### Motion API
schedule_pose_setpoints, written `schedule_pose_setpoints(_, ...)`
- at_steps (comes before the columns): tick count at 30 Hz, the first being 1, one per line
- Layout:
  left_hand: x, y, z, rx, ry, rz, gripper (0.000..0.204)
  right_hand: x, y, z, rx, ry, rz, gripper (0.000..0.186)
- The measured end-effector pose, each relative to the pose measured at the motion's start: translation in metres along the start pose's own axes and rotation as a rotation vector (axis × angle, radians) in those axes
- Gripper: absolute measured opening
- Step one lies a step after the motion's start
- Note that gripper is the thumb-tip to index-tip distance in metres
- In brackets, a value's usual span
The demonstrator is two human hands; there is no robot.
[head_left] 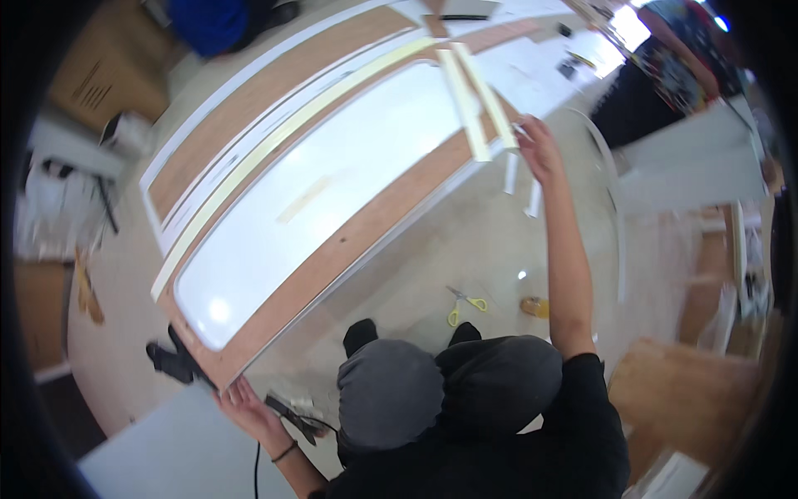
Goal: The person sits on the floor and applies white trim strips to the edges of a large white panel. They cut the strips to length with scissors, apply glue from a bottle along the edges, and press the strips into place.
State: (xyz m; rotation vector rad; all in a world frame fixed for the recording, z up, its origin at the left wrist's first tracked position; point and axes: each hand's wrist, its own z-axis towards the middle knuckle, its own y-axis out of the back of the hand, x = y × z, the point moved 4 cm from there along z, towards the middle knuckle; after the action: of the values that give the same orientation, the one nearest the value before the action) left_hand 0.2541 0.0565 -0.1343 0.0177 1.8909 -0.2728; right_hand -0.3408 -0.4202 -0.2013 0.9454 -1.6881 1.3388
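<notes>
A long brown panel [345,237] with a white, round-cornered inset [307,191] slants across the space in front of me. My left hand [249,412] grips its near left corner, with the fingers partly under the edge. At the far right corner my right hand [539,150] is closed on the edge, beside the ends of two cream strips [478,104] that lie across the panel. Another cream strip [283,133] runs along the far side. A black tool [179,358] is by the left corner, its kind unclear.
Yellow-handled scissors [464,306] and a small orange container [534,308] lie on the floor near my feet. Beside my left wrist is a dark corded tool [298,420]. A cardboard box [108,71] stands far left. One person [657,75] is at the upper right, and blue clothing [208,25] shows upper left.
</notes>
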Motion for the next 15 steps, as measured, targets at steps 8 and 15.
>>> schedule_pose_setpoints(8, -0.001, -0.013, 0.0, 0.108, -0.007, 0.02, 0.064, 0.024, -0.04, -0.021, -0.203, 0.007, 0.014, 0.078)
schedule_pose_setpoints(15, -0.005, -0.019, -0.008, 0.099, -0.04, 0.044, 0.057, 0.048, -0.038, -0.021, -0.005, 0.247, -0.741, 0.041)
